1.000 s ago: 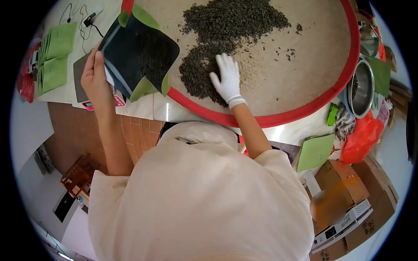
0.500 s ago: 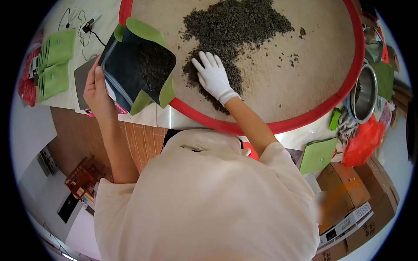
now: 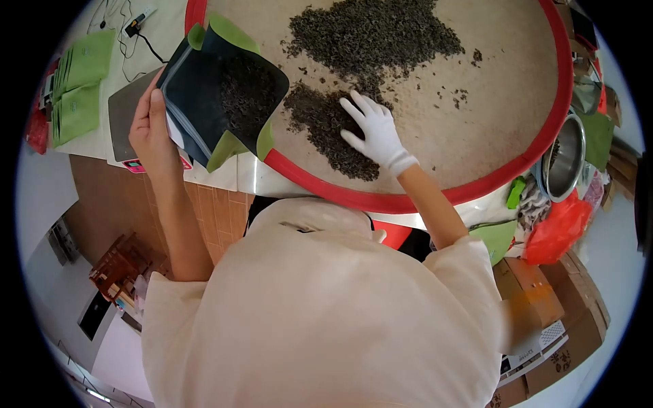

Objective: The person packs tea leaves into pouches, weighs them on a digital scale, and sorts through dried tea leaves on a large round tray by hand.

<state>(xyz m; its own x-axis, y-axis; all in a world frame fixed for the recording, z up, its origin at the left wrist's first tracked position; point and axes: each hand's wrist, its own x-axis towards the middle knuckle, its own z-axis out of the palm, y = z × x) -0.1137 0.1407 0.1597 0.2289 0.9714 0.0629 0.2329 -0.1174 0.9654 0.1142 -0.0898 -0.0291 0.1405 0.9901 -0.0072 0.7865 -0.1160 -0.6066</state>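
My bare left hand [image 3: 151,129] grips the edge of a green pouch [image 3: 187,102], tilted with its dark mouth facing the tray. Dried tea leaves [image 3: 248,92] lie inside it near the opening. On my right hand [image 3: 377,129] is a white glove; its fingers are spread over a smaller heap of tea leaves [image 3: 333,132] on the round tray [image 3: 469,143], which has a red rim. A larger heap of tea leaves [image 3: 367,37] lies farther back on the tray.
Stacked green pouches [image 3: 81,88] and a cable with a plug [image 3: 139,27] are at the left. A flat grey scale [image 3: 126,122] sits under the pouch. At the right are a metal bowl [image 3: 568,156], a red plastic bag [image 3: 561,228] and cardboard boxes [image 3: 537,292].
My right hand has shifted right across the smaller heap, and its fingers are spread wider. That heap now stands more apart from the larger one. My left hand still holds the pouch.
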